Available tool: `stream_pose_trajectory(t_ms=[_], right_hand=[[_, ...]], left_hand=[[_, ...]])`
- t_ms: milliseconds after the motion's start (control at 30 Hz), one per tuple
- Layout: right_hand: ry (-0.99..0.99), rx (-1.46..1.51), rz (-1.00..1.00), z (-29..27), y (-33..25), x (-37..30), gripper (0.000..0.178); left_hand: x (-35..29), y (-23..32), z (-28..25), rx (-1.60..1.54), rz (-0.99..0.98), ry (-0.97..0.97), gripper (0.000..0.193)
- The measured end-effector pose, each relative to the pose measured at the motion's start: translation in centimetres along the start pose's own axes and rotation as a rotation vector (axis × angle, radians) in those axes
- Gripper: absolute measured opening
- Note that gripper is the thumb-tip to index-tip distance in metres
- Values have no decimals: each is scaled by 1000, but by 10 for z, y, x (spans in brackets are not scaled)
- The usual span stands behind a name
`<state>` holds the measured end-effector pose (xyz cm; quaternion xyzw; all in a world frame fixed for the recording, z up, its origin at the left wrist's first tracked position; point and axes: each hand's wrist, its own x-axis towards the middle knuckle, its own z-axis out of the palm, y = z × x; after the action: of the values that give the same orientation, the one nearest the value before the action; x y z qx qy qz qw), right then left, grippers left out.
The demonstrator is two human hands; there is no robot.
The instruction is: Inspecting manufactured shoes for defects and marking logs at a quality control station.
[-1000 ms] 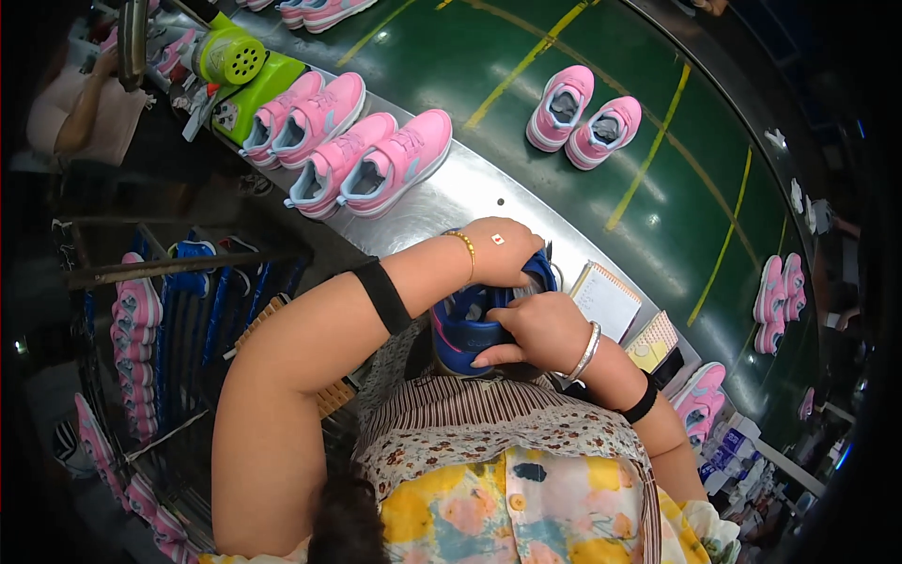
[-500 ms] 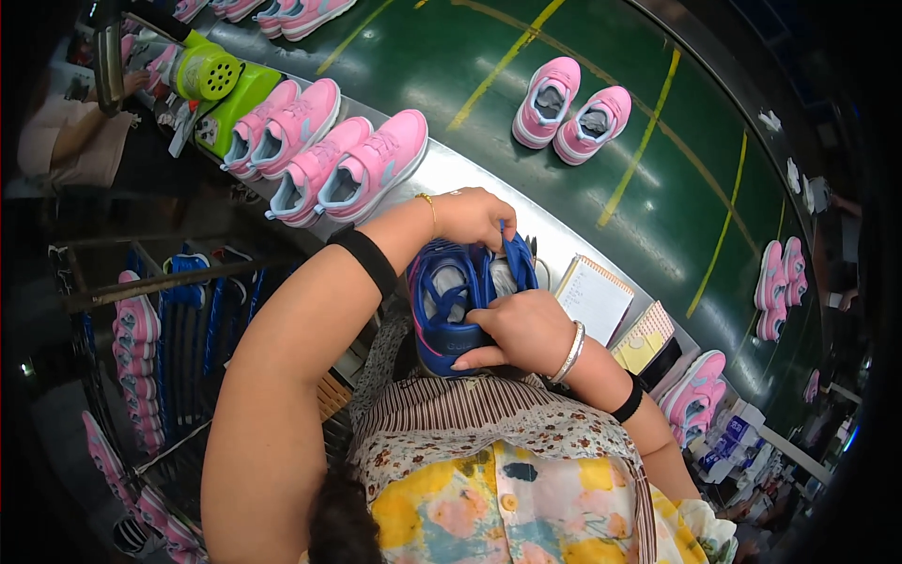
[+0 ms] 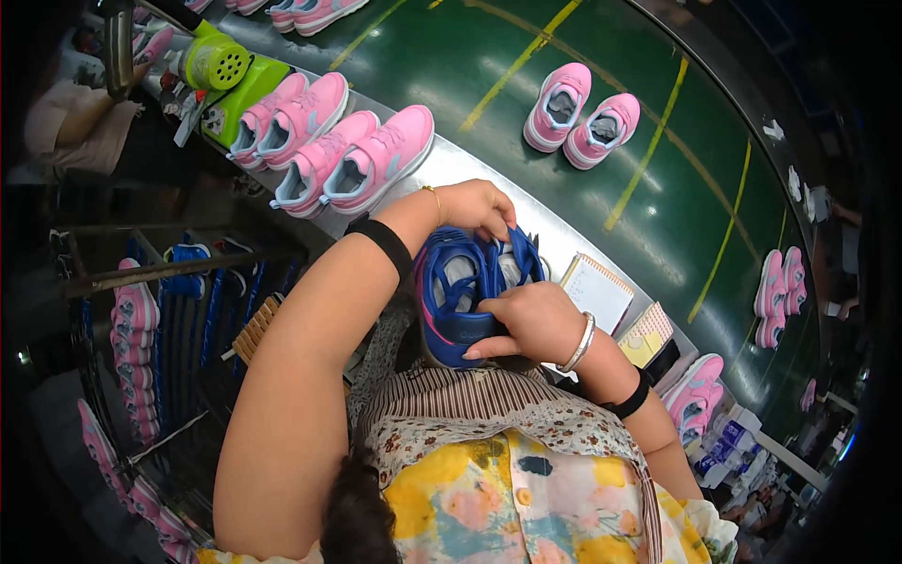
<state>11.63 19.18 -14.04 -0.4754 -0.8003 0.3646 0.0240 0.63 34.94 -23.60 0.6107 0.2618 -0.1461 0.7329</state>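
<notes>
A pair of blue shoes with paper stuffing rests close against my apron: the left shoe and, beside it, the right shoe, partly covered by my hands. From the far side my left hand pinches a blue strip, a lace or strap, at the right shoe; which of these I cannot tell. My right hand is closed around the heel end, its thumb on the back of the shoes and its other fingers mostly hidden. Just beyond the right shoe, part of a dark pointed tool shows on the metal ledge.
Pink shoes and a lime-green tape dispenser line the metal ledge at left. A notebook lies right of my hands. Another pink pair stands on the green conveyor belt. A shoe rack is at lower left.
Both hands keep their hold on the blue shoes. My left fingers have shifted slightly at the blue strip, and the whole view has moved a little.
</notes>
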Motion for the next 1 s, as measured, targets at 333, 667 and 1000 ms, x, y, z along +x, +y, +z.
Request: stream_pose_trajectory(t_ms=[333, 667, 1000], right_hand=[[120, -154, 8, -3, 0, 9, 53], [302, -38, -67, 84, 62, -5, 43], [878, 426, 1122, 164, 167, -184, 22]], left_hand=[[-80, 1, 2, -177, 437, 546, 28], [-75, -131, 62, -380, 129, 673, 60], [-66, -145, 62, -403, 49, 764, 67]])
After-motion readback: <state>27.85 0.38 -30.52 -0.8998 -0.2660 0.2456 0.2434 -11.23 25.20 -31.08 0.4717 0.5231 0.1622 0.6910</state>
